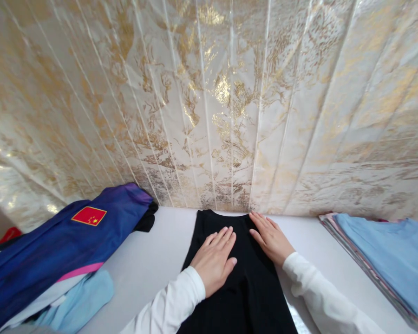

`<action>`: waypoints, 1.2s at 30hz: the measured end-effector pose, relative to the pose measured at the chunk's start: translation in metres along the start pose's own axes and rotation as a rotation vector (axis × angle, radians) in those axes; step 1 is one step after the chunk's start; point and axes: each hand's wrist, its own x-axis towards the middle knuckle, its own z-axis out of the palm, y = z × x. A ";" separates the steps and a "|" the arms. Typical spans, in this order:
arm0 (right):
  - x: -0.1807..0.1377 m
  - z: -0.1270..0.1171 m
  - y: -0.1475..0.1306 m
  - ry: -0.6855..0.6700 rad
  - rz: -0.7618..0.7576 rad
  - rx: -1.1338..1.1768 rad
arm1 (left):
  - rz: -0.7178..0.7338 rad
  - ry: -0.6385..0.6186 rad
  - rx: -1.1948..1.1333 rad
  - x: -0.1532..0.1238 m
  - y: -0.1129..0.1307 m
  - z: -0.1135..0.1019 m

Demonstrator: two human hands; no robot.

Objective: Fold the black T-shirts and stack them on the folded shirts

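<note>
1. My white sleeves (174, 301) come in nearest to me, one from each side, over the near end of a black garment (251, 297) that lies flat on the white tabletop (153, 260).
2. My left hand (214, 262) lies palm down on the black garment, fingers stretched out flat and close together, gripping nothing.
3. My right hand (270, 239) rests just beyond and to the right of the left one, also flat and open on the garment, its fingertips pointing toward the far left; the two hands are near each other but apart.
4. The garment runs from below my wrists to just past my fingertips, where its far edge meets the foot of the wall.
5. Well to the left of my left hand lies a loose heap of clothes (48, 260): a dark blue piece with a red flag patch (89, 215) on top, a pink stripe and pale blue cloth beneath.
6. Well to the right of my right hand sits a neat stack of folded cloth (386, 260), light blue on top.
7. Beyond both hands rises a wall covering (209, 102) of shiny cream and gold sheeting with upright creases.
</note>
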 end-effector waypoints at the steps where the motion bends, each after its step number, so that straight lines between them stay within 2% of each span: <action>1: 0.000 0.001 0.007 -0.011 -0.001 -0.002 | 0.000 -0.013 -0.013 0.004 0.001 0.002; 6: 0.002 -0.004 0.032 -0.075 0.005 0.113 | -0.059 -0.024 -0.019 0.010 0.001 0.012; 8: 0.002 -0.011 0.039 0.021 0.042 0.241 | -0.077 -0.031 -0.022 0.009 0.001 0.012; 11: 0.000 -0.021 0.046 0.224 0.211 0.359 | -0.068 -0.046 -0.047 0.009 0.003 0.007; 13: -0.003 -0.023 0.049 0.264 0.265 0.366 | -0.021 -0.031 -0.071 0.012 0.006 0.004; 16: 0.000 -0.022 0.045 0.232 0.179 0.323 | 0.055 0.001 -0.110 0.019 0.010 0.002; 19: 0.015 -0.023 0.037 0.155 0.089 0.109 | 0.109 -0.001 -0.142 0.028 0.013 0.004; 22: 0.035 -0.025 0.030 -0.017 0.108 -0.130 | 0.161 -0.010 -0.174 0.034 0.015 0.008; 24: 0.045 -0.024 0.027 -0.069 0.130 -0.185 | 0.184 -0.030 -0.185 0.036 0.014 0.012; 30: 0.058 -0.018 0.020 -0.073 0.147 -0.217 | 0.208 -0.055 -0.142 0.034 0.013 0.020; 36: 0.046 -0.027 0.031 -0.006 0.188 -0.141 | 0.146 -0.020 -0.173 0.032 0.014 0.017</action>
